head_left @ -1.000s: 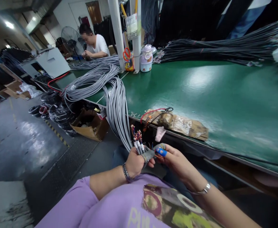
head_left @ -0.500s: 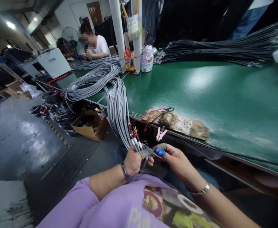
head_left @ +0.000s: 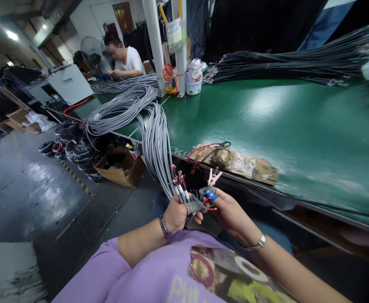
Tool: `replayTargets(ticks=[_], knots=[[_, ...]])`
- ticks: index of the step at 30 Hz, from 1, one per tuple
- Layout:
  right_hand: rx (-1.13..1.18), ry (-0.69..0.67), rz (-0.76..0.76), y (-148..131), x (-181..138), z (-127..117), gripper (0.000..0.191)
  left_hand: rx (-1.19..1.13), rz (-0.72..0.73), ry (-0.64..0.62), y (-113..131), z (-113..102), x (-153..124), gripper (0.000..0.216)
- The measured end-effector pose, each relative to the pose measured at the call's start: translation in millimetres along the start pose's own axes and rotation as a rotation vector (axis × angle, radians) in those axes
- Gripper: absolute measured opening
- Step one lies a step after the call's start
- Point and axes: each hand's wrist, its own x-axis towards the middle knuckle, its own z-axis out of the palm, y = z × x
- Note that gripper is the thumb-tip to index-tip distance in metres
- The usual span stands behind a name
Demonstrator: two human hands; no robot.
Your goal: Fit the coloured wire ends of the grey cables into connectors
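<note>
My left hand (head_left: 180, 211) is closed round the end of a bundle of grey cables (head_left: 157, 145), its thumb and finger wrapped in grey tape. Above that hand stick up stripped cable ends with thin coloured wires (head_left: 178, 179). Loose wires (head_left: 210, 207), among them orange, red and green ones, fan out between the two hands. My right hand (head_left: 220, 204) pinches at these thin wires; its thumb wears blue tape and a finger grey tape. Just above it, a pale pink clip (head_left: 214, 177) sits at the table edge.
On the green table (head_left: 291, 126) a wooden board (head_left: 247, 165) with red and black leads lies along the front edge. Black cables (head_left: 285, 67) are piled at the back. A lilac cup (head_left: 194, 78) stands by white posts. Another person (head_left: 129, 61) sits far left. A cardboard box (head_left: 121, 166) is below.
My right hand has shifted slightly up and left, and the coloured wires between the hands now spread more visibly. The left hand keeps its grip on the cables. The other person's hands have lowered.
</note>
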Motion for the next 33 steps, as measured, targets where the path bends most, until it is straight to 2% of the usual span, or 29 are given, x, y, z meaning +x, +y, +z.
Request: replayTargets(ticks=[2, 4, 6, 10, 13, 17, 24, 29, 33], knots=[[0.028, 0.08, 0.04, 1, -2, -8, 0.039, -0.006, 0.023, 0.032, -4, 0, 0, 0.045], [0.014, 0.069, 0.077, 2, -5, -14, 0.046, 0.0, 0.031, 0.055, -8, 0, 1, 0.045], [-0.067, 0.046, 0.057, 0, -9, -17, 0.044, 0.018, 0.03, 0.067, -10, 1, 2, 0.045], [-0.238, 0.045, -0.025, -6, -13, -9, 0.035, 0.053, 0.036, 0.055, -11, 3, 4, 0.047], [-0.249, 0.061, -0.058, -8, -14, 0, 0.035, 0.052, 0.055, 0.06, -10, 5, 3, 0.046], [-0.155, 0.057, -0.082, -6, -11, -5, 0.033, 0.0, 0.074, 0.081, -6, 8, 2, 0.044], [0.158, -0.015, 0.021, -19, 17, -29, 0.046, -0.099, 0.037, 0.004, 11, 21, 5, 0.046], [0.23, -0.095, -0.035, -27, 29, -18, 0.038, -0.092, 0.019, 0.008, 18, 31, 11, 0.044], [0.282, -0.207, 0.019, -25, 29, -9, 0.036, -0.087, 0.012, 0.011, 18, 32, 14, 0.044]])
